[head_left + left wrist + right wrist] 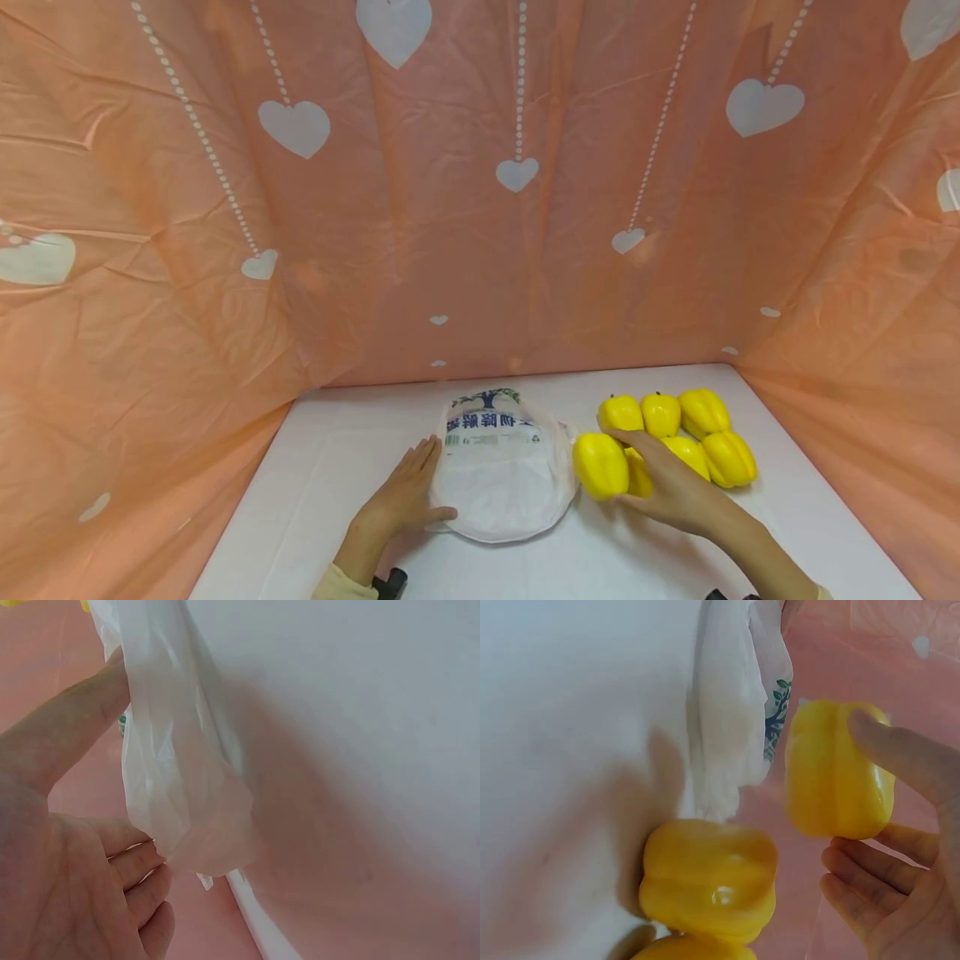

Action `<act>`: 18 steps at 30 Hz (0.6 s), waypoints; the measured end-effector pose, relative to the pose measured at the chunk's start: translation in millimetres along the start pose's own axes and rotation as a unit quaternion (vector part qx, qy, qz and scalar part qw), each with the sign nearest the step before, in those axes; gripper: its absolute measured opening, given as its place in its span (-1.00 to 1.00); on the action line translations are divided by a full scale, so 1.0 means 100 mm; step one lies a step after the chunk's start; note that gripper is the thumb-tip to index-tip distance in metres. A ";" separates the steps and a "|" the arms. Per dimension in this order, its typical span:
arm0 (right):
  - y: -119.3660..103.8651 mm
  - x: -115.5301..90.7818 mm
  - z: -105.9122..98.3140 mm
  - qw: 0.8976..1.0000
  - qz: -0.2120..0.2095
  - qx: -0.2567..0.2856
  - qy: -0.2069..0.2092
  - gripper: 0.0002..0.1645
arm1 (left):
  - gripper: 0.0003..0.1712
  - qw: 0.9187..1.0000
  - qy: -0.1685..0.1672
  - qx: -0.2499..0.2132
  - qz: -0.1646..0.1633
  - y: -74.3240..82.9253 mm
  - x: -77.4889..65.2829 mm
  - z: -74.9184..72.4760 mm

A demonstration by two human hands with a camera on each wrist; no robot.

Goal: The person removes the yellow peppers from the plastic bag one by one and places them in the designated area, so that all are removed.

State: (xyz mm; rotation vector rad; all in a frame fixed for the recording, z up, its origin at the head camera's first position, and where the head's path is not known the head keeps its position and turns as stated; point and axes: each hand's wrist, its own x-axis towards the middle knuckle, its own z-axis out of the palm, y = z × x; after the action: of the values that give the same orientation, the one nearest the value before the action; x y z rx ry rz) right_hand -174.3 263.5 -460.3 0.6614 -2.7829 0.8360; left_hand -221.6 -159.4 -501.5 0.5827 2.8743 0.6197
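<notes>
A white plastic bag (pixel 502 487) with a printed tree and lettering stands with its mouth spread wide on the white table. My left hand (pixel 408 492) rests against the bag's left side, its fingers fairly straight; in the left wrist view, thumb and fingertips touch the thin plastic (pixel 176 750). Between thumb and fingers, my right hand (pixel 671 483) grips a yellow bell pepper (pixel 600 467), raised just right of the bag. The right wrist view shows this pepper (pixel 836 769) held above the table, with another yellow bell pepper (pixel 709 877) below it.
Several more yellow bell peppers (pixel 703 414) stand grouped on the right side of the white table (pixel 345 433). An orange-pink curtain (pixel 517 275) with white hearts encloses the table at the back and both sides.
</notes>
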 end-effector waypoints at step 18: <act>0.22 -0.41 -0.04 0.997 -0.067 -0.025 0.006 0.02 | 0.35 1.000 0.005 0.004 0.012 -0.01 -0.01 0.03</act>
State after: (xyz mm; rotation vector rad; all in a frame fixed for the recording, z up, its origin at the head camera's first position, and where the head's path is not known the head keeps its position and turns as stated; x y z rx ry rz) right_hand -147.8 296.6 -478.9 0.8206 -2.7028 0.7406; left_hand -220.6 -159.9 -504.8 0.6174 2.8837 0.6171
